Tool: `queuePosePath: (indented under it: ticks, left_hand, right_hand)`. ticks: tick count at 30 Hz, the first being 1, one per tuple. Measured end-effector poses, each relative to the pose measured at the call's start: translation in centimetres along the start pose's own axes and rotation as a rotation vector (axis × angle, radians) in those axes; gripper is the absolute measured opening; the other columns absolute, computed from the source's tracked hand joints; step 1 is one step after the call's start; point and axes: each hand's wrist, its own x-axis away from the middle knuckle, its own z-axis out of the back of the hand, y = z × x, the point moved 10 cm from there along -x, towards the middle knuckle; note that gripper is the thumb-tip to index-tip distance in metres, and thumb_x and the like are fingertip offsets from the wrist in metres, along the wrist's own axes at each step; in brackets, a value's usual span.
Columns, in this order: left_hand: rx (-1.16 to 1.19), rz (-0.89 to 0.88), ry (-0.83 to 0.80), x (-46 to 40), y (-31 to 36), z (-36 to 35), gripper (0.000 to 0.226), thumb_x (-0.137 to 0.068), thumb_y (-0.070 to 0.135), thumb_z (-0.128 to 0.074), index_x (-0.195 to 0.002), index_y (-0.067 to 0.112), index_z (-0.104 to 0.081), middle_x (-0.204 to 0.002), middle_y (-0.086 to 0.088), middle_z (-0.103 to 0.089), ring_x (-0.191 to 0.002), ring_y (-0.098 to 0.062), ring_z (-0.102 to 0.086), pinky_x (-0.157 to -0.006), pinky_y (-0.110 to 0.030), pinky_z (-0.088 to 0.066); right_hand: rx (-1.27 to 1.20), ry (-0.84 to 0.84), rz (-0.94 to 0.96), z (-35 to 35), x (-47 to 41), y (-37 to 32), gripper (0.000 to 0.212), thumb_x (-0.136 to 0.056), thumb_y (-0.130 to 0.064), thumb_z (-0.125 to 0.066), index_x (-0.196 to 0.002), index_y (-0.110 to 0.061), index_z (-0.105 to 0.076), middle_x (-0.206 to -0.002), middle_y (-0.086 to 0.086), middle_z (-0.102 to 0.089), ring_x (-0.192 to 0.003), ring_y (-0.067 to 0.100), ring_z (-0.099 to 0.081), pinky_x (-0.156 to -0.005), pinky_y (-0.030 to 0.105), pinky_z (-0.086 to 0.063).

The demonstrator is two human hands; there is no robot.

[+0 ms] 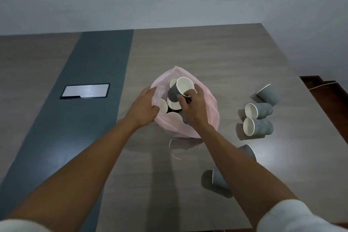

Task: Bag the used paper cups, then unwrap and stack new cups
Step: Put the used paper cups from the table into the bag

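A pink plastic bag stands open on the table, with several grey paper cups with white insides in it. My left hand grips the bag's left rim. My right hand holds a grey cup over the bag's mouth, tilted with its opening facing up and away. Three more grey ribbed cups lie on their sides to the right: one, another and a third. Two others lie near my right forearm, one and one, partly hidden by the arm.
The wooden table has a dark grey stripe with a shiny rectangular cover plate set in it. The table's right edge drops to a dark brown floor. A thin white drawstring trails in front of the bag.
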Motion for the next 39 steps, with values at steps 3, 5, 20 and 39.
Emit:
queuePosePath:
  ticks: [3, 5, 20, 39]
  left_hand:
    - [0.014, -0.001, 0.0, -0.2, -0.1, 0.0, 0.071, -0.089, 0.008, -0.055, -0.156, 0.017, -0.033, -0.158, -0.001, -0.035, -0.133, -0.029, -0.045, -0.089, -0.053, -0.058]
    - [0.046, 0.0, -0.016, -0.2, 0.1, -0.5, 0.073, -0.088, 0.01, -0.056, -0.156, 0.02, -0.032, -0.158, 0.0, -0.035, -0.133, -0.03, -0.046, -0.087, -0.052, -0.06]
    - [0.172, 0.004, 0.118, 1.0, 2.9, -1.7, 0.085, -0.068, 0.016, -0.078, -0.143, 0.013, -0.039, -0.152, -0.001, -0.029, -0.131, -0.023, -0.044, -0.073, -0.045, -0.063]
    - [0.261, 0.199, 0.247, 6.6, 0.9, -1.6, 0.091, -0.065, 0.016, -0.072, -0.151, 0.008, -0.044, -0.155, -0.006, -0.036, -0.136, -0.023, -0.043, -0.095, -0.04, -0.058]
  right_hand:
    - [0.066, -0.08, 0.072, -1.4, -0.5, 0.5, 0.018, -0.091, -0.029, -0.07, -0.096, -0.014, -0.06, -0.143, 0.005, -0.045, -0.108, 0.016, -0.053, -0.09, 0.041, -0.053]
    - [0.136, -0.209, 0.054, -2.4, -0.2, 1.1, 0.036, -0.088, -0.041, -0.071, -0.116, -0.021, -0.06, -0.155, 0.004, -0.035, -0.116, 0.018, -0.054, -0.095, 0.038, -0.052]
    - [0.763, -0.422, -0.629, 13.9, 8.6, 11.4, 0.044, -0.091, -0.039, -0.059, -0.123, -0.01, -0.056, -0.122, 0.012, -0.064, -0.108, 0.035, -0.062, -0.089, 0.04, -0.05]
    - [-0.025, -0.106, -0.106, 10.0, 3.1, -2.9, 0.016, -0.091, -0.023, -0.061, -0.085, -0.008, -0.064, -0.08, 0.004, -0.065, -0.075, 0.02, -0.057, -0.069, 0.033, -0.044]
